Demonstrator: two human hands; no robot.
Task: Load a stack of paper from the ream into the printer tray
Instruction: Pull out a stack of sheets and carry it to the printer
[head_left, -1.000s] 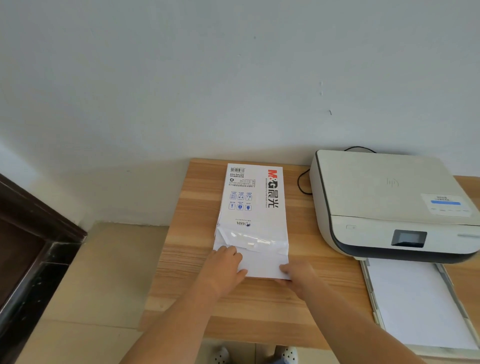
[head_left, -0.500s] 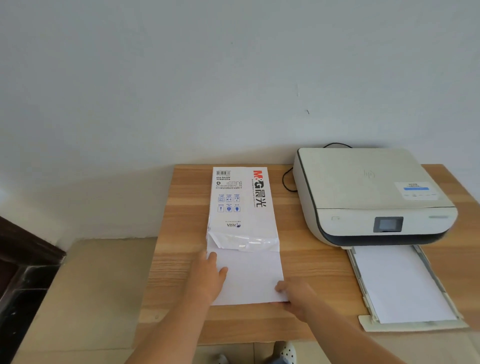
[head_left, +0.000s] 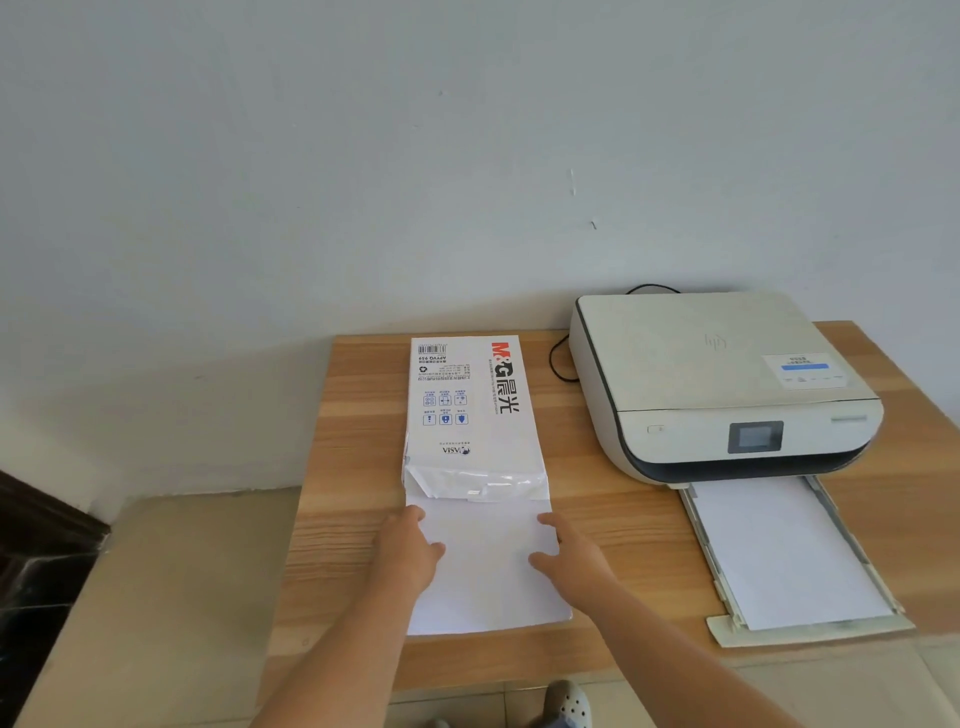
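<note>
Two bare forearms reach forward over a wooden table (head_left: 353, 519). The left hand (head_left: 410, 551) grips the left edge of a stack of white paper (head_left: 488, 566), thumb lying across the top sheet. The right hand (head_left: 569, 553) holds the right edge the same way, thumb on top, fingers curled down the side. The hands are as far apart as the sheets are wide, both holding the stack.

The stack lies between the hands and runs back toward the person. Its far end is tucked inside the torn mouth of the ream wrapper (head_left: 467, 405), which lies just beyond the fingertips, printed side up.

To the right of the right hand, well apart, sits a pale printer (head_left: 717, 384). Its tray (head_left: 722, 626) is pulled out toward the person and already has white sheets in it.

Judged risks: with only the edges gripped, the stack could sag or fan, and lower sheets could slip out. The wrapper's torn mouth may snag the far end and be dragged along. At the tray, a skewed stack could catch on the side guides.
</note>
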